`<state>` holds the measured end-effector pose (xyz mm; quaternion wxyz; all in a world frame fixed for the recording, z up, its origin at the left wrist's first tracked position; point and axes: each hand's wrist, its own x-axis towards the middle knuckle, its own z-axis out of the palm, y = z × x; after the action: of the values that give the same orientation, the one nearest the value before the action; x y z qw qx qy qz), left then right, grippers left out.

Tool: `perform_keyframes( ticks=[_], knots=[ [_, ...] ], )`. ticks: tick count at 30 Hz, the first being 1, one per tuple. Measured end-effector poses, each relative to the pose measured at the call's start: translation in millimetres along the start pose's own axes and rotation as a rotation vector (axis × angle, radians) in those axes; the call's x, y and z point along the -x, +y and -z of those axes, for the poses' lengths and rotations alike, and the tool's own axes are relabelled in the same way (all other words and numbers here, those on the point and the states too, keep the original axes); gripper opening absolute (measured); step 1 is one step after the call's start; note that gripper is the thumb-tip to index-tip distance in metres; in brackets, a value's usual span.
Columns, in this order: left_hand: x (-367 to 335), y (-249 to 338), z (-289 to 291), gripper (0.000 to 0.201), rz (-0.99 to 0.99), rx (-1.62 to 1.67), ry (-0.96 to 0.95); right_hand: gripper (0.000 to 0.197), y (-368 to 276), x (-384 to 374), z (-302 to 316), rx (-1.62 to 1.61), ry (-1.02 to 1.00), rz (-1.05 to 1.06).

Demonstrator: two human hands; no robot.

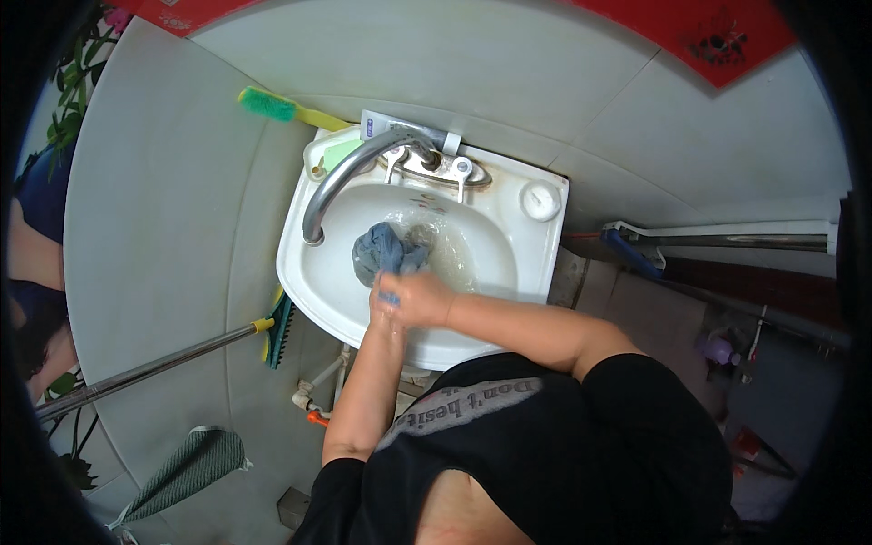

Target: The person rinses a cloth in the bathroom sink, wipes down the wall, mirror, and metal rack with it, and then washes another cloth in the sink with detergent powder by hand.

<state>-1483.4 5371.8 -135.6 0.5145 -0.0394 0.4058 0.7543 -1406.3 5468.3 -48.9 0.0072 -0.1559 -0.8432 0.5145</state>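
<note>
A wet blue-grey cloth [378, 252] hangs bunched over the basin of a white sink [304, 320]. Both my hands are closed around its near end, pressed close together. My left hand [381, 307] is partly covered by my right hand [421, 300], and a bit of blue fabric shows between them. The fingers look slightly blurred. Cloudy water [451, 259] lies in the basin, with foam and ripples beside the cloth. The curved metal faucet [341, 177] arches over the basin's left side, its outlet beyond the cloth's far left.
Behind the faucet lies a tube [400, 125], beside green soap [340, 154]. A green-bristled brush [269, 104] rests at the back left corner. On the right ledge sits a round white object [540, 201]. A long-handled floor brush [278, 336] leans left; a striped towel [193, 468] hangs below.
</note>
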Motion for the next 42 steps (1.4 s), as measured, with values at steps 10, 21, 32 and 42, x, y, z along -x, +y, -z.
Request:
perform_keyframes(
  ticks=[10, 21, 32, 42],
  knots=[
    [-4.4, 42.2, -43.4, 0.057, -0.123, -1.676, 0.347, 0.043, 96.2, -7.4, 19.8, 0.221, 0.254, -0.387],
    [-57.3, 32.1, -0.1, 0.046, -0.181, -2.145, -0.005, 0.03, 101.4, -54.6, -6.4, 0.374, 0.055, -0.334],
    [-15.8, 57.9, -0.6, 0.046, -0.549, -1.445, -0.014, 0.027, 73.7, -38.3, 28.4, -0.087, 0.3, -0.237],
    [-40.8, 20.4, -16.2, 0.04, -0.324, -2.076, -0.16, 0.023, 110.9, -33.4, -13.0, 0.439, 0.301, -0.136]
  ],
)
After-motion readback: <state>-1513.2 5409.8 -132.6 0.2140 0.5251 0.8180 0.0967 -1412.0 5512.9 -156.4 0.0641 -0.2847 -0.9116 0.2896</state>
